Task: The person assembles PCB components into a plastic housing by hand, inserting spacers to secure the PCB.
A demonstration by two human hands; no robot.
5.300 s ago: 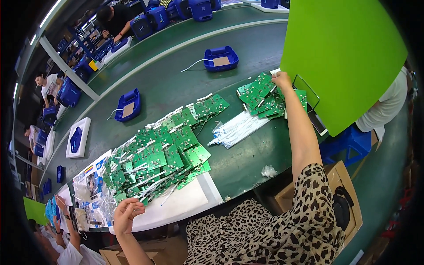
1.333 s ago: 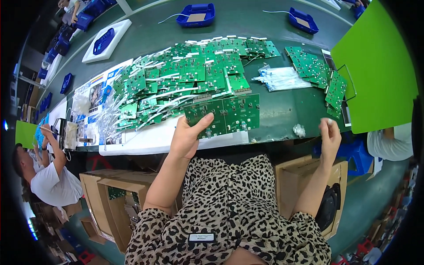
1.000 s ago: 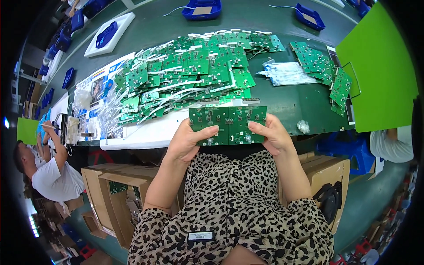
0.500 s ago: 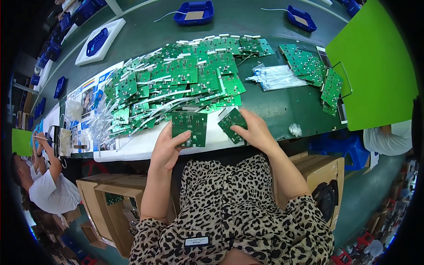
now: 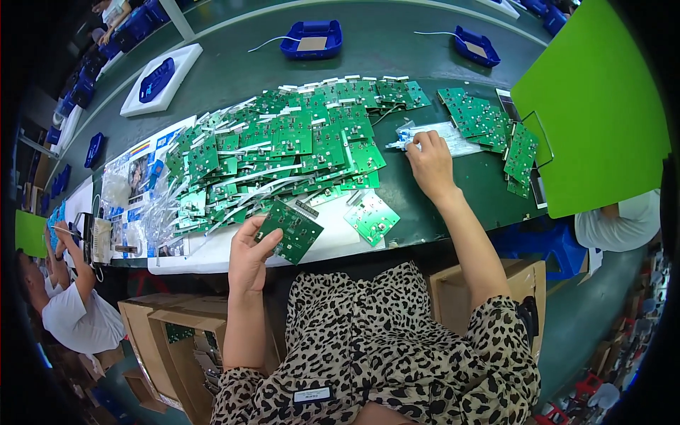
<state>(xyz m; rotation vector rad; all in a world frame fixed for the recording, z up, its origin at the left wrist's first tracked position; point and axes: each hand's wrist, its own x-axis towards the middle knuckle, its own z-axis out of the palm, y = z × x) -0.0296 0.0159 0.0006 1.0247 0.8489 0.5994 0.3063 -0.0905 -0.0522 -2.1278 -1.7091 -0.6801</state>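
Note:
My left hand [image 5: 253, 253] grips a green circuit board [image 5: 301, 237] by its left edge, thumb on its face; the board is tilted and has a white connector along its upper edge. My right hand [image 5: 432, 164] reaches forward over a bundle of flat white cable strips with blue ends [image 5: 460, 139]. Its fingers are curled together at the bundle's near-left part, and what they pinch is hidden. A loose circuit board [image 5: 372, 217] lies flat on the white sheet between my hands. Beyond it spreads a big pile of green circuit boards [image 5: 290, 134] with white ribbon cables.
More boards [image 5: 476, 119] lie at the right beside a bright green panel [image 5: 591, 106]. Blue plastic housings [image 5: 312, 40] stand at the back, another on a white foam block [image 5: 161, 81]. Cardboard boxes [image 5: 489, 287] flank me below the table. Co-workers sit left and right.
My right hand has let go of its circuit board, now on the white sheet, and moved forward to the cable bundle. The board in my left hand has turned and come slightly nearer.

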